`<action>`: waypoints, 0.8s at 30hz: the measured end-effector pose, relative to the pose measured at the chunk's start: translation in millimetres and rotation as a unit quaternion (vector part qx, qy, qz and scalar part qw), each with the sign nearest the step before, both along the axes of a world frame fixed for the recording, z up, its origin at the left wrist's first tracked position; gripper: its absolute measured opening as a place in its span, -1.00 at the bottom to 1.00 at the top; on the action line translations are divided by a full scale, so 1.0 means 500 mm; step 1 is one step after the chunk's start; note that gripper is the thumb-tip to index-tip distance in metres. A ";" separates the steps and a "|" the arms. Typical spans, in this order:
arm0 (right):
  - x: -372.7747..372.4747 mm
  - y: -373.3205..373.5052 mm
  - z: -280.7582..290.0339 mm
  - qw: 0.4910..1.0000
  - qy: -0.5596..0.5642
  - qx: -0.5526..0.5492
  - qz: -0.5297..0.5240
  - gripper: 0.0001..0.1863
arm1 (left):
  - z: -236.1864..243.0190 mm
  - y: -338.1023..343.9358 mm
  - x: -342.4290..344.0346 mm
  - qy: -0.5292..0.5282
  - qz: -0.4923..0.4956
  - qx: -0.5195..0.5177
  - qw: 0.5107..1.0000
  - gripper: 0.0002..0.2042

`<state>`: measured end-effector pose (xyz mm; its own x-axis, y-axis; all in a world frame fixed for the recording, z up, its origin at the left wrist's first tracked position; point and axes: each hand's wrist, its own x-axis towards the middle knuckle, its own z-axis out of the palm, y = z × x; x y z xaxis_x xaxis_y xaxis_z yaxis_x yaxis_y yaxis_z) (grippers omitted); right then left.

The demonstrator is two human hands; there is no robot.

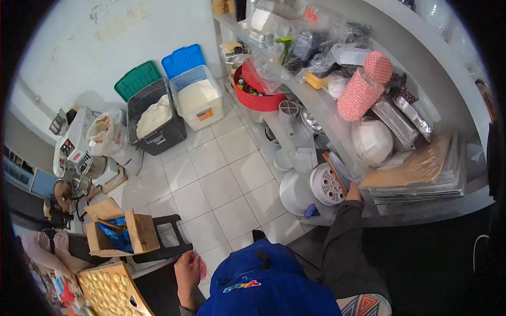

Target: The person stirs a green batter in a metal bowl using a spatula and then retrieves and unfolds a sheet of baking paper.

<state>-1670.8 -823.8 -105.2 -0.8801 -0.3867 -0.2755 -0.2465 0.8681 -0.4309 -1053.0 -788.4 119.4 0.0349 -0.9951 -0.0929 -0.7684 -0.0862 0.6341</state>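
Note:
My right hand (354, 193) reaches to the shelving at the right, by the edge of a shelf and the lower end of a thin brown-edged board (334, 173). Its fingers are mostly hidden, so I cannot tell whether it grips the board. Next to the board is a round white perforated plastic piece (328, 185), beside a white tub (296, 194). My left hand (187, 273) is low at my left side, its fingers curled in. A small pinkish-red thing (203, 267) shows beside those fingers; what the hand holds is unclear.
Flat trays and boards (421, 174), a white bowl (372, 141) and a pink dotted roll (360, 97) crowd the shelf. Flour bins (158, 138) stand by the wall. A cardboard box (145, 237) rests on a black stool (176, 239), near a tray of dough pieces (126, 274).

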 end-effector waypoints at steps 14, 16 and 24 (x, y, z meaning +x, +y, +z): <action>0.328 -0.141 0.121 0.777 -0.374 -0.506 -0.028 -0.62 | -0.019 0.114 0.056 0.003 0.133 0.022 0.991 -0.73; 0.382 -0.151 0.131 0.845 -0.284 -0.441 0.108 -0.64 | -0.028 0.131 0.061 0.033 0.148 0.044 0.987 -0.73; 0.838 -0.053 0.281 0.564 0.016 -0.234 0.792 -0.49 | -0.169 0.310 0.100 0.384 0.348 0.185 0.835 -0.58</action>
